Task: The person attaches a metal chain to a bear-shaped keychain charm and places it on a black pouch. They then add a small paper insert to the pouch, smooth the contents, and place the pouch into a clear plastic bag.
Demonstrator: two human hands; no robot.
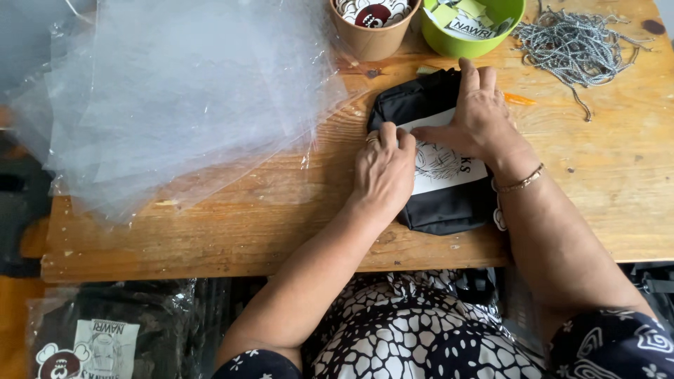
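A folded black garment (449,203) with a white printed card (453,174) on top lies on the wooden table (210,224) near its front edge. My left hand (384,168) presses down on the garment's left side, fingers curled at the card's edge. My right hand (477,116) lies flat over the garment's upper part, fingers pointing away from me, a thin bracelet on the wrist. Both hands touch the garment and card.
A stack of clear plastic bags (168,91) covers the table's left. A brown paper cup (372,24) and a green bowl (470,31) with paper tags stand at the back. Grey cords (576,45) lie at the back right. Bagged black garments (105,330) sit below the table.
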